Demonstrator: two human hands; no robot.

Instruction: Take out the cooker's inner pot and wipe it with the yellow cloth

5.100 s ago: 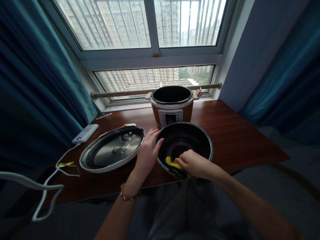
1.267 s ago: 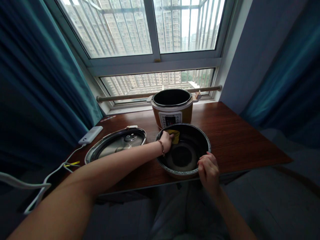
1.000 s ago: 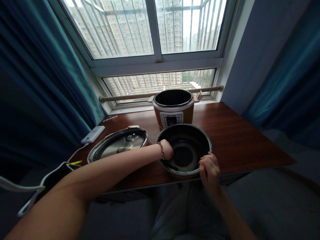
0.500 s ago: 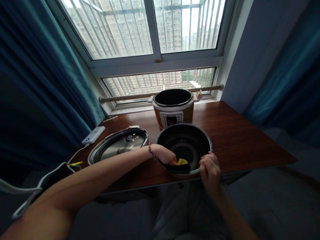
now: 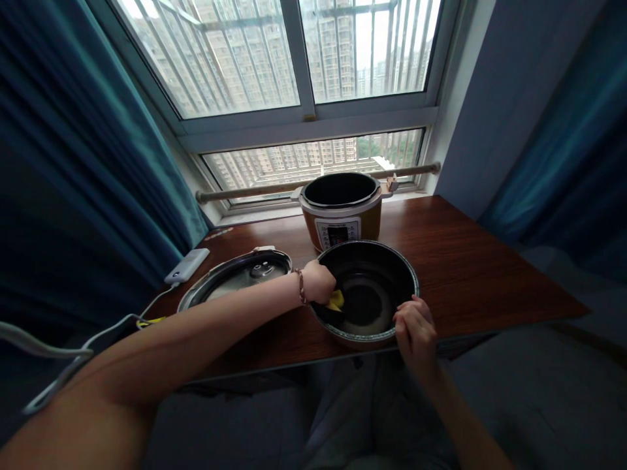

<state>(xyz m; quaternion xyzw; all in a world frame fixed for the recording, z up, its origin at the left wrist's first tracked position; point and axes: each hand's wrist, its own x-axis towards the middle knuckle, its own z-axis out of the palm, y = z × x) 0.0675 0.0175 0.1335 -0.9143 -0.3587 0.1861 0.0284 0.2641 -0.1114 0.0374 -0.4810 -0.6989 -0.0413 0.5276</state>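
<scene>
Left hand grips yellow cloth, right hand a pot on the brown table by a window.

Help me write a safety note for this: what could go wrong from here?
The pot sits close to the table's front edge, so a hard push from the left hand with the yellow cloth might slide it off should the right hand lose its hold on the rim. The left forearm crosses in front of the lid, so a sweep could knock it. The pot stands just in front of the cooker and might bump it.
</scene>
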